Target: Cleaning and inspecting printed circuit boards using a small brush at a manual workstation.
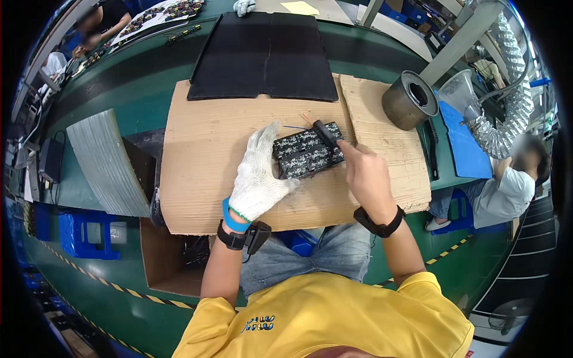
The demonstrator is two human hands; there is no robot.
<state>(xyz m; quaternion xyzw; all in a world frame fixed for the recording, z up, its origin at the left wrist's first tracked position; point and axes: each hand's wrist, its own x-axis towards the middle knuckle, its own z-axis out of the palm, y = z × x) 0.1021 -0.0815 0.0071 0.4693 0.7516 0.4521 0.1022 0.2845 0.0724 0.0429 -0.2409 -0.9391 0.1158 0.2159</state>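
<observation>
A dark panel of small circuit boards, dotted with white parts, lies tilted on cardboard in front of me. My left hand, in a white knit glove, is open at the panel's left end, with fingers up beside its edge and thumb along the near corner. Bare, my right hand is at the panel's right side, index finger stretched to the lower end of a short black cylindrical tool, other fingers curled. The tool slants over the panel's upper right. Thin orange and blue wires show by its upper end.
Cardboard sheets cover the green bench. A black board lies beyond; a metal canister and silver duct stand right. At left is a grey curved panel. Below sits an open carton. Co-workers sit at both sides.
</observation>
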